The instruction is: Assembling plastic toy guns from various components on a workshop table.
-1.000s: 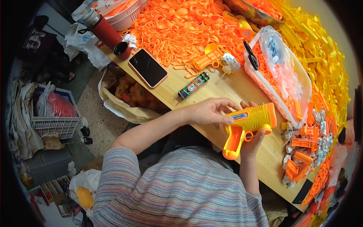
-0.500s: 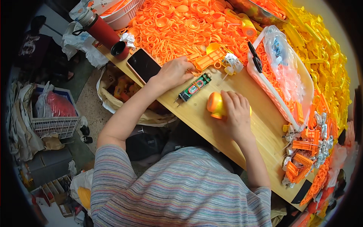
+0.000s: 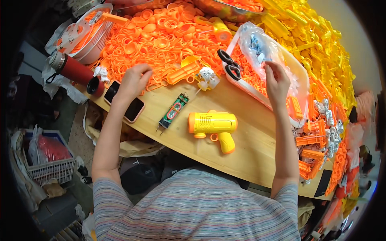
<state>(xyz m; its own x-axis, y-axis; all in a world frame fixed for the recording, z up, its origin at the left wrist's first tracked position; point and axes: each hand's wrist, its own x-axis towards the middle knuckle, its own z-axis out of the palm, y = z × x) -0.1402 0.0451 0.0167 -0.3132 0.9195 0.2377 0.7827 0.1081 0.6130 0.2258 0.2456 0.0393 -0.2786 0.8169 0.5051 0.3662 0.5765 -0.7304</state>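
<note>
A yellow toy gun (image 3: pixel 215 123) with orange ends and an orange trigger ring lies on its side on the wooden table, and neither hand touches it. To its left rests a slim dark device (image 3: pixel 173 111) with a green and red middle and two metal prongs. My left hand (image 3: pixel 133 83) is raised over the phone beside the orange pile, fingers curled together; what they pinch, if anything, is hidden. My right hand (image 3: pixel 277 85) is over the white tray (image 3: pixel 257 95) of clear plastic bags (image 3: pixel 259 44), thumb and fingertips pressed together. Anything between them is too small to make out.
Orange plastic parts (image 3: pixel 161 34) heap along the table's far side, yellow parts (image 3: pixel 317 44) at far right. Black-handled scissors (image 3: pixel 230 66) rest on the tray's edge. A phone (image 3: pixel 134 109), red flask (image 3: pixel 72 68) and foil-wrapped orange piece (image 3: pixel 207 78) lie near. Wired orange parts (image 3: pixel 313 138) pile at right.
My right hand has let go of the yellow toy gun and moved right, up over the tray. My left hand has lifted away leftward from beside the dark device. The view has shifted.
</note>
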